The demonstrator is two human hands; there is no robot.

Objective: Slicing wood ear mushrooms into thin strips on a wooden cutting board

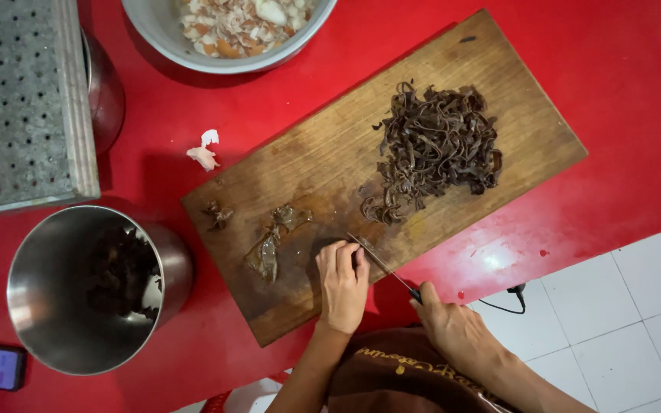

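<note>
Under the left hand (343, 284), fungus (329, 248) meets the knife (380, 264)

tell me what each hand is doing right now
Left hand: fingers curled, pressing down on the cutting board; what is under it cannot be told.
Right hand: closed on the knife.

I note a worn, stained wooden cutting board (437, 84) on a glossy red table (621, 69). The steel pot (78, 294) looks brushed metal; the perforated metal tray (17, 99) looks dull; the knife (380, 264) blade is thin metal.
</note>
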